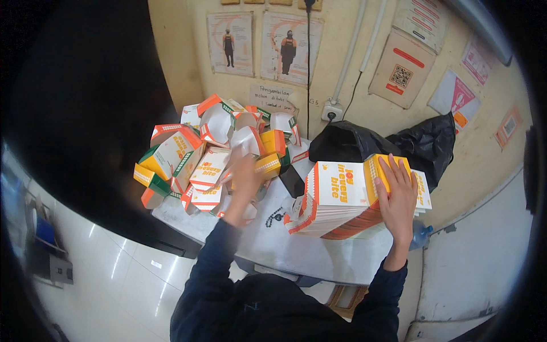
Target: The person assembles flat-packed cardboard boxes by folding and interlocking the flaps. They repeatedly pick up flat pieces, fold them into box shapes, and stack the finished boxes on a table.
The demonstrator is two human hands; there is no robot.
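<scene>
Nearest: dark blue sleeves rise from the lower edge, both forearms stretched out over a pale grey table (273,245).

Right hand (397,196) lies flat on the right end of a stack of flat cartons (342,199), white, yellow and orange printed card. Fingers spread and open, palm pressing the top sheets, fingertips at the yellow edge. Nothing pinched. The stack sits at the right of the table, tilted and fanned, lower sheets sliding out toward the front.

Left hand (244,179) is blurred. It reaches into the pile of folded boxes (211,154) at the left of the table. Whether its fingers are closed on a box I cannot tell; a pale carton face shows just above it.

Between the hands: a small black object (292,181) and a dark beaded string (274,216) on the bare table.

Handling, as a judgement: thin card, light, fairly stiff when flat, glossy, so sheets slip off one another. Best taken one at a time by a free edge or corner, thumb under, fingers on top. The made-up boxes are hollow, crush easily, and the heap looks loose enough to tumble.

Farther: black plastic bags (387,142) behind the stack, against the wall. A wall socket (331,110) with a cable running up. Posters (231,43) and notices on the cream wall.
</scene>
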